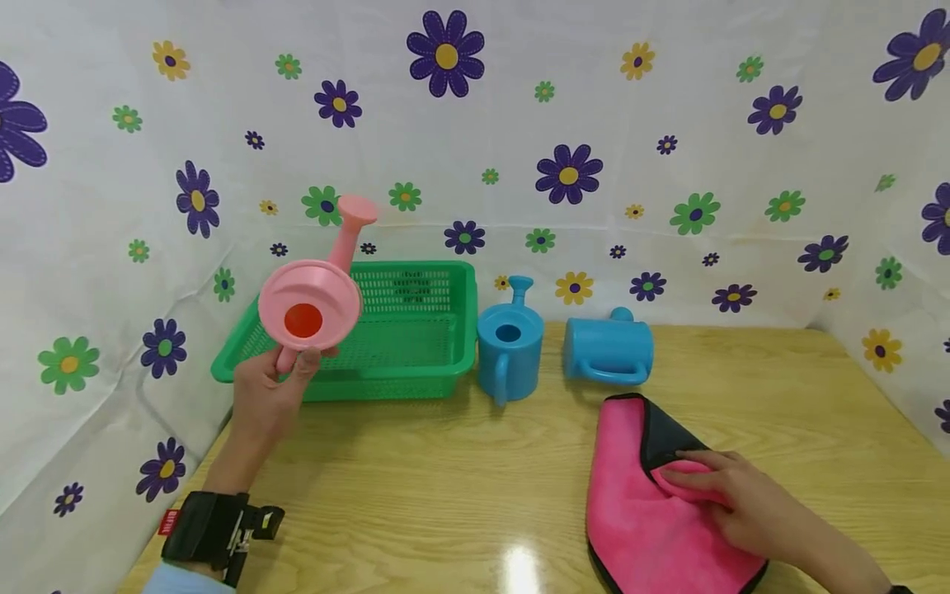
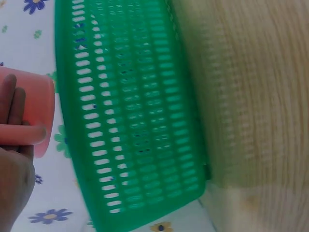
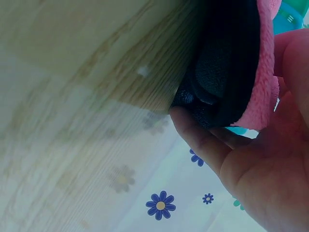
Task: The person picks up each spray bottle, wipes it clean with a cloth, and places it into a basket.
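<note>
Left hand (image 1: 271,394): clamped on the pink watering can (image 1: 312,285) by its handle (image 2: 24,134), fingers looped through, some resting on the can's side. I read that as the simplest hold: body and spout (image 1: 345,247) remain clear of the palm. Can is up off the bench (image 1: 416,487), tilted so its top hole faces the head camera, spout pointing up and away. From my feed it sits over the left part of the green basket (image 1: 371,373); exact height I can't tell.

Right hand (image 1: 742,499): thumb and fingers together on the pink cloth (image 1: 631,487), pinching it near the turned-back corner. Fold shows the dark underside (image 1: 664,437); that loose edge probably gives the fingers something to catch. Rest of the cloth lies on the bench, within easy reach of that arm.

Upright blue watering can (image 1: 523,363) stands just beside the basket's right end, handle toward the person, so I'd call it handy to grasp. Tipped blue can (image 1: 604,342) lies on its side further right, handle also facing the person; its flat side likely stops it rolling much, handle acting as a prop. Flowered backdrop (image 1: 297,33) hangs behind everything.
</note>
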The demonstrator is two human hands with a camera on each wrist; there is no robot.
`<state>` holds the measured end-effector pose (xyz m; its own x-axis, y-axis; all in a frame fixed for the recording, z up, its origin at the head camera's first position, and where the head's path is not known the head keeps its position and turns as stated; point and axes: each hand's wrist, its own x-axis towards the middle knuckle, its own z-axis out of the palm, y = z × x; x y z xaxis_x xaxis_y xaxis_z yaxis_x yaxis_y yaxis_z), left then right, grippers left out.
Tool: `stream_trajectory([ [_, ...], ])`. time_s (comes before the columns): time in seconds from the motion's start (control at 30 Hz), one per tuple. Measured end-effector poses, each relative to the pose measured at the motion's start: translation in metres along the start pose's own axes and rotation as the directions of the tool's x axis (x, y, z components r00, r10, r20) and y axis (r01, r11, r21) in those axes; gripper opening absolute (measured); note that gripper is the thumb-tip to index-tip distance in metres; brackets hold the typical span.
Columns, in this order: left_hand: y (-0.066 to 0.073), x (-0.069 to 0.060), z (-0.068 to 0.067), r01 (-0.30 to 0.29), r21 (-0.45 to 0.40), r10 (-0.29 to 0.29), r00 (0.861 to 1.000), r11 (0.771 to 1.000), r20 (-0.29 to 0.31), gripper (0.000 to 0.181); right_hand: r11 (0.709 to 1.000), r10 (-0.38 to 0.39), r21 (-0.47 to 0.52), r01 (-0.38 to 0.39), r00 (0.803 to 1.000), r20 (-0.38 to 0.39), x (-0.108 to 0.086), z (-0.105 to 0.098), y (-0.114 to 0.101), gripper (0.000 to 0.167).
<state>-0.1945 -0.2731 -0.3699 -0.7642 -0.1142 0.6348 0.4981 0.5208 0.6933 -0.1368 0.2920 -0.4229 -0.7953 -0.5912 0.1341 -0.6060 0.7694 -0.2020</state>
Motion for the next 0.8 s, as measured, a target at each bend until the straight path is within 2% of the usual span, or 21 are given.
stream_trajectory([
  [0.07,-0.004,0.004,-0.003,0.092,0.017,-0.092,0.996,0.996,0.004,0.028,1.000,0.006,0.012,-0.006,1.000,0.011,0.001,0.001,-0.001,0.062],
  [0.13,-0.008,0.009,-0.004,0.171,0.066,-0.171,0.985,0.983,-0.009,0.046,1.000,0.018,0.024,-0.018,1.000,0.020,0.001,0.002,-0.002,0.061],
  [0.27,-0.013,0.023,-0.007,0.305,0.180,-0.304,0.952,0.935,-0.033,0.066,0.999,0.036,0.029,-0.037,0.999,0.031,0.001,0.002,-0.002,0.061],
  [0.4,-0.015,0.036,-0.011,0.377,0.265,-0.400,0.916,0.887,0.033,0.076,0.999,0.042,0.026,-0.043,0.999,0.033,0.000,0.001,-0.002,0.062],
  [0.5,-0.017,0.044,-0.016,0.401,0.340,-0.461,0.880,0.851,0.116,0.081,0.999,0.039,0.021,-0.039,0.999,0.030,0.000,0.001,-0.003,0.062],
  [0.7,-0.023,0.059,-0.018,0.419,0.444,-0.565,0.779,0.792,0.272,0.079,0.999,0.039,0.011,-0.039,0.999,0.020,-0.001,0.001,-0.003,0.063],
  [0.8,-0.025,0.064,-0.016,0.390,0.508,-0.591,0.737,0.768,0.327,0.077,0.999,0.032,0.004,-0.032,0.999,0.008,-0.002,0.002,-0.003,0.065],
])
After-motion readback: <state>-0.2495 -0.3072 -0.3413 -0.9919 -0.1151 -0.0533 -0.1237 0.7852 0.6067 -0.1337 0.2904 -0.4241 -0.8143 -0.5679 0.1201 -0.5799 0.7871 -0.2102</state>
